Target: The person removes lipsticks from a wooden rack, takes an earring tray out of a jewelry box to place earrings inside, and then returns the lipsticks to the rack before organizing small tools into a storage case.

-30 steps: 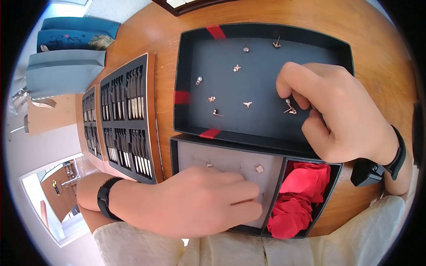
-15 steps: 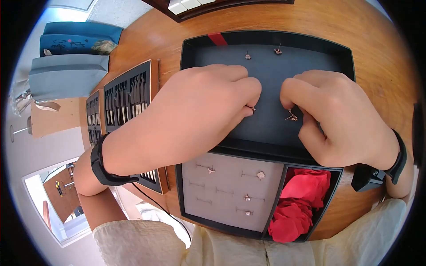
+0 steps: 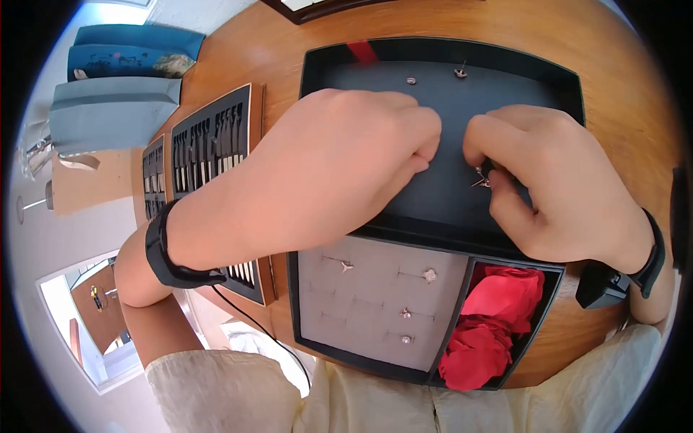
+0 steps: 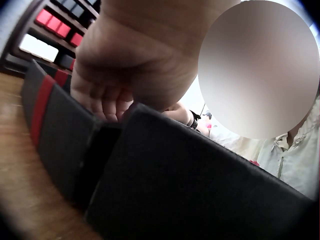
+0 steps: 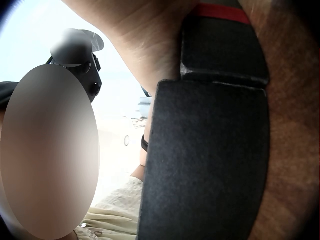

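My left hand [image 3: 361,151] reaches into the dark box lid [image 3: 437,216] marked with red ribbon. Its thumb and fingers are curled tightly together; the small stud earring seen at their tips a moment ago is hidden now. Across from it, my right hand [image 3: 545,177] curls its forefinger and thumb round a tiny earring [image 3: 481,178] low over the lid's floor. Two more stud earrings, one [image 3: 411,81] round and one [image 3: 460,71] with its post up, lie near the far wall. The left wrist view shows the left fingers [image 4: 107,102] folded behind the dark wall.
Nearer me, a grey padded insert [image 3: 361,325] holds several earrings in slits beside red petals [image 3: 480,346]. Wooden trays of black-and-white pieces [image 3: 209,155] stand left, with paper bags [image 3: 115,112] beyond. A rack with red and white tiles [image 4: 52,24] stands behind the lid.
My left hand has gone from over the grey insert into the lid, covering the earrings on its left, then shifted slightly right. The right hand stays in place, its fingertips closing round the earring.
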`<action>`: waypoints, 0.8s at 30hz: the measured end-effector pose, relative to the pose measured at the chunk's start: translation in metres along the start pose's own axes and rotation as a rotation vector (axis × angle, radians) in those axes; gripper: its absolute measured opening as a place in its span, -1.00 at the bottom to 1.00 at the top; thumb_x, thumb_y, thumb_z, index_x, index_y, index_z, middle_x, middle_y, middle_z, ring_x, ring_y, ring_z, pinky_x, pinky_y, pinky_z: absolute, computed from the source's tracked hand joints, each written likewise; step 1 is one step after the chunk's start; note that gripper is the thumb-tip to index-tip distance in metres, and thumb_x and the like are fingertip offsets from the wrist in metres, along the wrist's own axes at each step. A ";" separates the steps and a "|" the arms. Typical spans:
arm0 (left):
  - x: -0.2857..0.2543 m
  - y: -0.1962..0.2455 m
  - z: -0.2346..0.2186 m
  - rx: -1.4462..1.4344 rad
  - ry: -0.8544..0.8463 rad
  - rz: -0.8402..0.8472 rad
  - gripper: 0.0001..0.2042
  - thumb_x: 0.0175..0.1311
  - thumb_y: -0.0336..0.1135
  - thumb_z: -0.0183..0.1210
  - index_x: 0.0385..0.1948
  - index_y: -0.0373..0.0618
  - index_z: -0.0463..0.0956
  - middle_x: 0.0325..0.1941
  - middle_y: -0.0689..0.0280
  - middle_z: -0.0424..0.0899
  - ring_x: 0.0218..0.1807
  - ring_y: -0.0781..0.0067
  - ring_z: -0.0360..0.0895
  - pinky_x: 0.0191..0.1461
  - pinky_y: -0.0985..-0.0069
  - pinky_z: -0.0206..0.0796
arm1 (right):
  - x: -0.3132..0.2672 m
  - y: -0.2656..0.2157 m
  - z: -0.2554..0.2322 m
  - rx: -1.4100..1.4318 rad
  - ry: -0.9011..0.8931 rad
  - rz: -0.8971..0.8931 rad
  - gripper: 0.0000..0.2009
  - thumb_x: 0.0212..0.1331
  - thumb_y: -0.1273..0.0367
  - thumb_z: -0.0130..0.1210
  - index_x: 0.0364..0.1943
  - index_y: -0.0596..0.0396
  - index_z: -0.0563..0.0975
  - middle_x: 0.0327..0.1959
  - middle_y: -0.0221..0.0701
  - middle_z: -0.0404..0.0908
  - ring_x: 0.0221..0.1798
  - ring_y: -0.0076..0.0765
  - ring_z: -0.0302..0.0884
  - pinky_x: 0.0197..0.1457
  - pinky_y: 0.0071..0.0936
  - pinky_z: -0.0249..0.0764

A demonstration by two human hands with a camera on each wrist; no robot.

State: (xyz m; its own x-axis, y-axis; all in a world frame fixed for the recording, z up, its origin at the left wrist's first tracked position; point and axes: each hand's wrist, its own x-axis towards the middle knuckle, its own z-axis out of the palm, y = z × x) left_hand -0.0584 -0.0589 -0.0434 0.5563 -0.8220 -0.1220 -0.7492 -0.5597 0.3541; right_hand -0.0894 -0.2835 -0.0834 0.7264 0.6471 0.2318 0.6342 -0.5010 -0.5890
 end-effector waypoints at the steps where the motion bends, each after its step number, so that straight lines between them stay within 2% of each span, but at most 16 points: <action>1: 0.002 0.003 -0.002 -0.130 -0.036 -0.086 -0.88 0.20 -0.43 0.24 -0.29 -0.14 0.48 -0.41 0.29 0.55 -0.38 0.44 0.55 -0.38 0.50 0.36 | -0.001 0.000 0.000 0.000 0.002 -0.008 -0.81 -0.22 0.63 0.00 -0.43 0.17 0.42 -0.57 -0.18 0.42 -0.45 0.06 0.43 -0.42 -0.15 0.32; 2: 0.004 0.006 -0.005 -0.263 -0.072 -0.171 -0.91 0.28 -0.39 0.20 -0.29 -0.15 0.49 -0.40 0.33 0.58 -0.39 0.56 0.54 -0.42 0.57 0.36 | -0.001 -0.002 -0.001 0.013 0.001 0.032 -0.83 -0.17 0.62 0.04 -0.42 0.17 0.42 -0.57 -0.17 0.42 -0.44 0.06 0.43 -0.41 -0.16 0.32; 3: 0.006 0.009 -0.010 -0.260 -0.070 -0.172 -0.91 0.28 -0.39 0.20 -0.29 -0.15 0.49 -0.40 0.33 0.58 -0.39 0.56 0.54 -0.42 0.57 0.36 | -0.001 -0.002 -0.001 0.025 -0.001 0.074 -0.85 -0.12 0.61 0.08 -0.41 0.18 0.43 -0.56 -0.17 0.43 -0.43 0.05 0.43 -0.40 -0.16 0.32; 5: 0.009 0.014 -0.019 -0.924 -0.183 -0.518 -0.87 0.40 -0.29 0.12 -0.25 -0.15 0.50 -0.36 0.37 0.61 -0.39 0.69 0.52 -0.48 0.68 0.36 | 0.000 -0.001 0.000 0.033 0.001 0.058 -0.86 -0.08 0.58 0.12 -0.40 0.18 0.44 -0.55 -0.18 0.43 -0.43 0.05 0.43 -0.40 -0.16 0.32; 7: 0.009 0.015 -0.019 -1.011 -0.198 -0.539 -0.84 0.41 -0.25 0.10 -0.24 -0.15 0.49 -0.36 0.36 0.61 -0.39 0.68 0.52 -0.47 0.70 0.38 | 0.000 0.002 0.002 0.037 0.002 0.052 -0.86 -0.04 0.55 0.17 -0.40 0.18 0.45 -0.55 -0.18 0.43 -0.42 0.05 0.44 -0.39 -0.16 0.32; 9: 0.009 0.015 -0.017 -1.099 -0.220 -0.549 -0.81 0.43 -0.21 0.08 -0.22 -0.14 0.49 -0.36 0.36 0.60 -0.39 0.67 0.53 -0.47 0.72 0.40 | 0.001 0.003 0.003 0.083 0.027 -0.039 -0.88 -0.01 0.49 0.22 -0.40 0.15 0.50 -0.55 -0.22 0.43 -0.43 0.02 0.42 -0.40 -0.16 0.32; 11: 0.009 0.018 -0.012 -1.242 -0.225 -0.590 -0.82 0.42 -0.22 0.08 -0.21 -0.14 0.47 -0.37 0.35 0.60 -0.38 0.66 0.54 -0.48 0.70 0.40 | -0.001 0.004 0.000 0.085 0.006 -0.032 -0.89 -0.01 0.47 0.23 -0.41 0.13 0.52 -0.56 -0.24 0.43 -0.44 0.00 0.42 -0.40 -0.16 0.32; 15: 0.010 0.017 -0.009 -1.310 -0.217 -0.610 -0.82 0.43 -0.22 0.08 -0.22 -0.14 0.46 -0.38 0.35 0.59 -0.37 0.65 0.55 -0.46 0.69 0.41 | -0.002 0.003 -0.003 0.092 -0.017 -0.030 -0.92 0.01 0.43 0.24 -0.44 0.08 0.57 -0.58 -0.29 0.42 -0.46 -0.05 0.42 -0.40 -0.19 0.33; 17: 0.011 0.016 -0.009 -1.222 -0.217 -0.562 -0.82 0.42 -0.23 0.08 -0.22 -0.15 0.46 -0.39 0.36 0.58 -0.37 0.63 0.56 -0.43 0.68 0.42 | -0.001 0.003 -0.004 0.102 -0.017 -0.040 -0.92 0.02 0.42 0.24 -0.44 0.08 0.57 -0.58 -0.29 0.42 -0.47 -0.05 0.42 -0.41 -0.19 0.33; 24: 0.013 0.018 -0.010 -1.191 -0.207 -0.568 -0.83 0.42 -0.24 0.08 -0.23 -0.16 0.46 -0.39 0.37 0.58 -0.37 0.63 0.56 -0.38 0.68 0.42 | -0.001 0.002 -0.004 0.160 0.004 -0.087 -0.94 0.01 0.45 0.20 -0.47 0.12 0.56 -0.62 -0.27 0.40 -0.53 -0.03 0.41 -0.47 -0.20 0.31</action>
State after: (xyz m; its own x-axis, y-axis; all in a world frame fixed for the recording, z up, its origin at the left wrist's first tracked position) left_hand -0.0610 -0.0783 -0.0298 0.5405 -0.5672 -0.6214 0.3945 -0.4815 0.7826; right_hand -0.0876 -0.2878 -0.0820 0.6721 0.6813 0.2900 0.6446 -0.3456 -0.6819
